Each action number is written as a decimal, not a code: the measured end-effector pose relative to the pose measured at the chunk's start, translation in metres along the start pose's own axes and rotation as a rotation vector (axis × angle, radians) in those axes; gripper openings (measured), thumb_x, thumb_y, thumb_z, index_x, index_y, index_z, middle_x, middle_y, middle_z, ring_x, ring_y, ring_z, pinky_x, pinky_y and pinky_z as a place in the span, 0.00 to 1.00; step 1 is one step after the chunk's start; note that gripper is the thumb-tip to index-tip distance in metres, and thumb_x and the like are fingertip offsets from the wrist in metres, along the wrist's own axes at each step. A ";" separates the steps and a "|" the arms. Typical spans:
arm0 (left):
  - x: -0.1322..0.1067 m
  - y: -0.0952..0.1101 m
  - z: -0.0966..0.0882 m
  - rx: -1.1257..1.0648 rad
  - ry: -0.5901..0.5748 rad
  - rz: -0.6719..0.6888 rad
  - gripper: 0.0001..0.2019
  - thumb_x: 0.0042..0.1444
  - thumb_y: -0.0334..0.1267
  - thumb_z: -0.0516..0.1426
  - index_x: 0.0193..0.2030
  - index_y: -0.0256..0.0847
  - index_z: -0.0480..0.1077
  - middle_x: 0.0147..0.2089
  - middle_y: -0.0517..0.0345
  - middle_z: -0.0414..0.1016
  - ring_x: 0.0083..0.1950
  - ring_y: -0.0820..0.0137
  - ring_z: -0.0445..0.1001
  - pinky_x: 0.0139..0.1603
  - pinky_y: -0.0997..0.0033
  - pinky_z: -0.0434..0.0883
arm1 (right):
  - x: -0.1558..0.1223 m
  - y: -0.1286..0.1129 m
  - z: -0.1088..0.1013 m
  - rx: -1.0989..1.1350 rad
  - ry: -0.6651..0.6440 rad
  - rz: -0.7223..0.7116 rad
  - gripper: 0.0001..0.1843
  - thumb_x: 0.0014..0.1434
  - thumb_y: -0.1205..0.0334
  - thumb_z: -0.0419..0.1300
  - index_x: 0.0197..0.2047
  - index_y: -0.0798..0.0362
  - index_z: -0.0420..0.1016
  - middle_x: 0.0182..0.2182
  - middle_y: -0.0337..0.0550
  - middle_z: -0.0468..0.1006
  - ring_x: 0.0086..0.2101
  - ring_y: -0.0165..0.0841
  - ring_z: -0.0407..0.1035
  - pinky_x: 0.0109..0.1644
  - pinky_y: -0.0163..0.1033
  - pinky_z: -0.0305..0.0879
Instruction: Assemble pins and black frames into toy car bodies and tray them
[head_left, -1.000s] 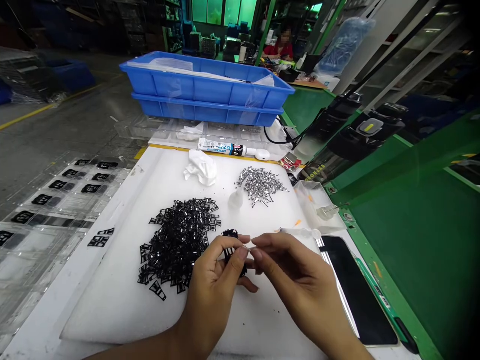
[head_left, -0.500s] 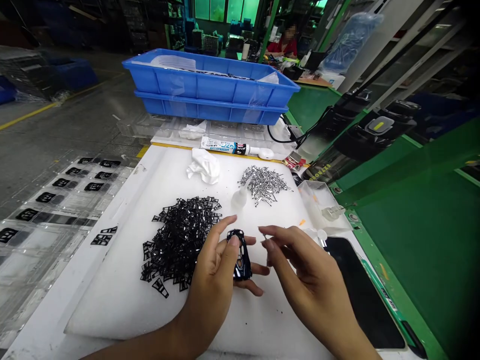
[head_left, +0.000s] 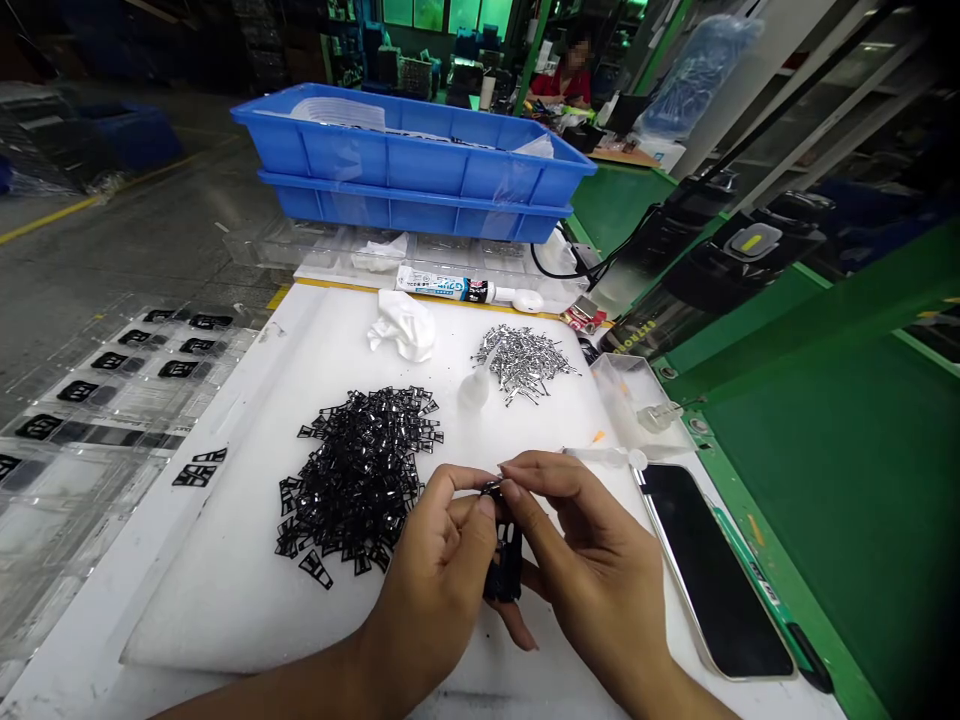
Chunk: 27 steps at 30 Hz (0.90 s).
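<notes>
My left hand (head_left: pixel 442 560) is closed around a glossy black toy car body (head_left: pixel 504 568) with window openings, its thumb pressing on the top. My right hand (head_left: pixel 592 550) meets it at the far end of the body. There its thumb and forefinger pinch a tiny silvery part, mostly hidden by the fingertips. To the left of my hands lies a heap of small black framed plastic parts (head_left: pixel 360 470). Beyond them is a pile of thin silvery parts (head_left: pixel 525 358), with a small translucent dropper bottle (head_left: pixel 474 388) in front of it.
A white foam sheet (head_left: pixel 247 560) covers the bench. Crumpled tissue (head_left: pixel 403 325), a glue tube (head_left: pixel 442 285) and stacked blue bins (head_left: pixel 420 160) stand toward the back. On the right are a phone (head_left: pixel 716 570), a clear tray (head_left: pixel 637 380) and a dark bottle (head_left: pixel 720 270). A person (head_left: pixel 564 85) sits far behind.
My right hand has moved left with its pinched part, up to the car body. The left hand has tilted the body, and its fingers have drawn in around it.
</notes>
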<state>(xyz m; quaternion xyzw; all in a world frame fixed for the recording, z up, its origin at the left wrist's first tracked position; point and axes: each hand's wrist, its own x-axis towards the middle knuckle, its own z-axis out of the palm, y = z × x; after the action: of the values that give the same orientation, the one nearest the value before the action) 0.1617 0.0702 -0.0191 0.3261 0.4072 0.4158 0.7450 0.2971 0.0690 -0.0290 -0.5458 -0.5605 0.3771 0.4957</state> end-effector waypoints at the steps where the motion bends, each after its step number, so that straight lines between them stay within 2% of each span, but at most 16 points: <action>1: 0.000 -0.001 0.000 0.017 0.014 0.012 0.13 0.66 0.46 0.53 0.48 0.39 0.61 0.35 0.56 0.76 0.18 0.75 0.74 0.17 0.77 0.72 | -0.001 0.000 0.001 0.009 -0.004 -0.011 0.03 0.62 0.61 0.64 0.41 0.48 0.77 0.44 0.45 0.76 0.43 0.34 0.74 0.40 0.34 0.74; 3: -0.001 -0.003 0.000 0.039 0.045 0.037 0.13 0.66 0.48 0.53 0.46 0.40 0.62 0.36 0.56 0.77 0.16 0.76 0.72 0.15 0.78 0.70 | -0.002 -0.001 0.002 0.069 -0.036 0.028 0.03 0.62 0.60 0.64 0.39 0.49 0.76 0.43 0.45 0.76 0.42 0.33 0.74 0.37 0.32 0.74; 5: -0.002 -0.005 0.000 0.043 0.057 0.057 0.13 0.66 0.49 0.53 0.44 0.40 0.61 0.32 0.58 0.76 0.16 0.76 0.71 0.14 0.79 0.68 | -0.002 -0.004 0.005 0.193 -0.072 0.139 0.07 0.62 0.58 0.64 0.39 0.51 0.73 0.43 0.45 0.75 0.30 0.28 0.74 0.24 0.29 0.70; 7: -0.002 -0.007 0.000 0.039 0.056 0.066 0.13 0.66 0.49 0.52 0.44 0.40 0.60 0.29 0.61 0.74 0.17 0.75 0.72 0.14 0.80 0.67 | -0.002 -0.007 0.007 0.326 -0.108 0.274 0.11 0.62 0.55 0.64 0.39 0.51 0.68 0.46 0.45 0.74 0.17 0.22 0.66 0.12 0.28 0.60; 9: -0.001 -0.007 0.001 0.035 0.068 0.069 0.12 0.67 0.48 0.51 0.43 0.41 0.60 0.28 0.62 0.73 0.18 0.74 0.73 0.13 0.81 0.65 | -0.003 -0.011 0.008 0.396 -0.152 0.365 0.14 0.62 0.52 0.64 0.41 0.50 0.65 0.47 0.45 0.75 0.11 0.20 0.60 0.09 0.31 0.59; 11: 0.001 -0.006 0.000 0.033 0.079 0.059 0.11 0.67 0.47 0.51 0.42 0.41 0.59 0.28 0.63 0.73 0.18 0.74 0.73 0.14 0.81 0.65 | -0.003 -0.015 0.007 0.334 -0.166 0.375 0.15 0.62 0.51 0.63 0.44 0.49 0.65 0.43 0.43 0.76 0.12 0.23 0.63 0.11 0.31 0.62; 13: 0.004 -0.003 0.000 0.027 0.082 0.033 0.10 0.67 0.46 0.51 0.42 0.41 0.59 0.30 0.62 0.73 0.21 0.73 0.75 0.16 0.79 0.68 | 0.000 -0.020 0.005 0.146 -0.099 0.275 0.14 0.63 0.51 0.62 0.46 0.48 0.68 0.39 0.42 0.76 0.19 0.26 0.69 0.15 0.30 0.66; 14: 0.005 -0.002 -0.001 0.018 0.081 0.018 0.10 0.67 0.45 0.52 0.43 0.41 0.59 0.32 0.61 0.74 0.23 0.71 0.77 0.17 0.78 0.70 | 0.003 -0.023 0.003 0.026 -0.042 0.191 0.12 0.63 0.51 0.62 0.46 0.48 0.70 0.40 0.43 0.77 0.25 0.28 0.72 0.20 0.30 0.70; 16: 0.007 0.000 -0.002 0.001 0.079 -0.004 0.09 0.66 0.44 0.52 0.44 0.41 0.60 0.37 0.56 0.76 0.29 0.67 0.80 0.19 0.75 0.73 | 0.017 -0.025 0.004 -0.196 0.044 0.026 0.12 0.65 0.53 0.60 0.49 0.48 0.72 0.45 0.46 0.77 0.41 0.35 0.75 0.38 0.36 0.78; 18: 0.008 0.001 -0.003 -0.003 0.073 -0.011 0.09 0.65 0.43 0.53 0.44 0.40 0.61 0.40 0.53 0.76 0.32 0.65 0.80 0.19 0.74 0.73 | 0.039 -0.020 0.008 -0.328 0.050 -0.051 0.17 0.64 0.55 0.59 0.55 0.49 0.69 0.53 0.49 0.74 0.52 0.40 0.72 0.54 0.46 0.74; 19: 0.008 0.002 -0.003 0.002 0.071 -0.013 0.08 0.65 0.42 0.53 0.43 0.40 0.62 0.39 0.52 0.76 0.31 0.67 0.80 0.19 0.75 0.72 | 0.052 -0.016 0.012 -0.360 0.024 -0.056 0.21 0.62 0.56 0.60 0.57 0.51 0.68 0.55 0.50 0.74 0.54 0.43 0.70 0.58 0.52 0.71; 21: 0.008 0.002 -0.004 0.020 0.073 -0.015 0.08 0.64 0.41 0.54 0.41 0.39 0.62 0.38 0.53 0.77 0.25 0.73 0.75 0.19 0.76 0.69 | 0.075 -0.007 0.021 -0.382 -0.031 -0.055 0.22 0.58 0.59 0.63 0.56 0.53 0.70 0.52 0.52 0.76 0.52 0.47 0.71 0.59 0.58 0.68; 23: 0.008 0.002 -0.005 0.030 0.072 -0.013 0.07 0.63 0.39 0.55 0.40 0.39 0.62 0.36 0.55 0.77 0.20 0.78 0.69 0.19 0.77 0.65 | 0.089 -0.003 0.029 -0.383 -0.050 -0.073 0.17 0.58 0.60 0.63 0.51 0.54 0.73 0.47 0.50 0.79 0.48 0.48 0.73 0.57 0.59 0.68; 25: 0.008 0.001 -0.005 0.029 0.071 -0.007 0.06 0.63 0.38 0.55 0.40 0.39 0.63 0.36 0.55 0.77 0.19 0.80 0.65 0.19 0.77 0.63 | 0.089 -0.011 0.030 -0.364 -0.013 -0.109 0.15 0.63 0.57 0.59 0.52 0.53 0.73 0.47 0.49 0.78 0.47 0.44 0.74 0.55 0.54 0.70; 27: 0.008 0.000 -0.005 0.009 0.072 -0.006 0.06 0.62 0.38 0.56 0.39 0.39 0.63 0.37 0.54 0.78 0.21 0.78 0.66 0.18 0.77 0.62 | 0.077 -0.026 0.022 -0.299 0.049 -0.125 0.18 0.68 0.53 0.54 0.57 0.50 0.69 0.48 0.48 0.77 0.43 0.39 0.75 0.47 0.45 0.74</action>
<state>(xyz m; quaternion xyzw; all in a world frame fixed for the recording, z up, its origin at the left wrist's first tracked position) 0.1597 0.0780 -0.0241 0.3132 0.4365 0.4233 0.7295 0.2761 0.1449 0.0019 -0.5868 -0.6310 0.2444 0.4448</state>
